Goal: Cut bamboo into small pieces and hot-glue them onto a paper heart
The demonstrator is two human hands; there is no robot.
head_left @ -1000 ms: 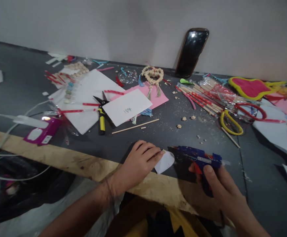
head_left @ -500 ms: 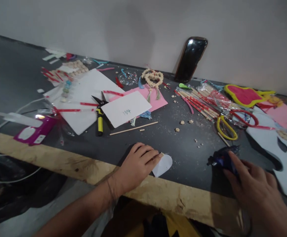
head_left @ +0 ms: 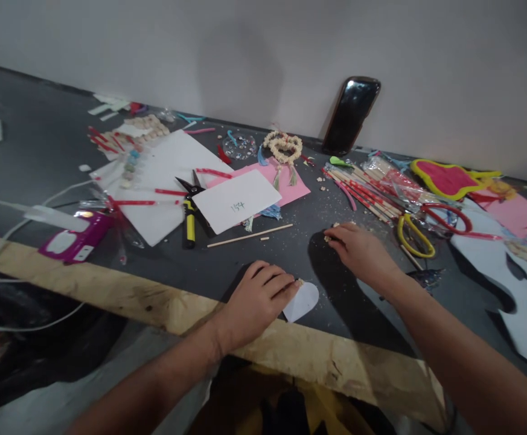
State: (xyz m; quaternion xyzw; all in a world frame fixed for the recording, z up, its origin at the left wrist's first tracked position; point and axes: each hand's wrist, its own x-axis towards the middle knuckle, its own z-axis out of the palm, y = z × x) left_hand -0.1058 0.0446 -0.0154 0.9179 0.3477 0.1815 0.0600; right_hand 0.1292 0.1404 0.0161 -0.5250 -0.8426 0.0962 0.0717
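dark tabletop (head_left: 32, 115), card (head_left: 238, 199) "154" — left hand's (head_left: 259, 300) pinch on paper heart (head_left: 303, 302), right hand's (head_left: 360, 251) grip unclear

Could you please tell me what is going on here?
A person's left hand rests at the edge of a small white paper piece. The right hand has its fingertips at small pale beads on the dark table; whether it grips one is unclear. Yellow-handled pliers lie beside a white card.

We count one left hand (head_left: 256, 299), one right hand (head_left: 363, 249), one small paper cutout (head_left: 303, 302), one phone (head_left: 351, 116), one purple box (head_left: 73, 240), one pair of yellow-handled pliers (head_left: 189, 223), one loose bare stick (head_left: 254, 235).
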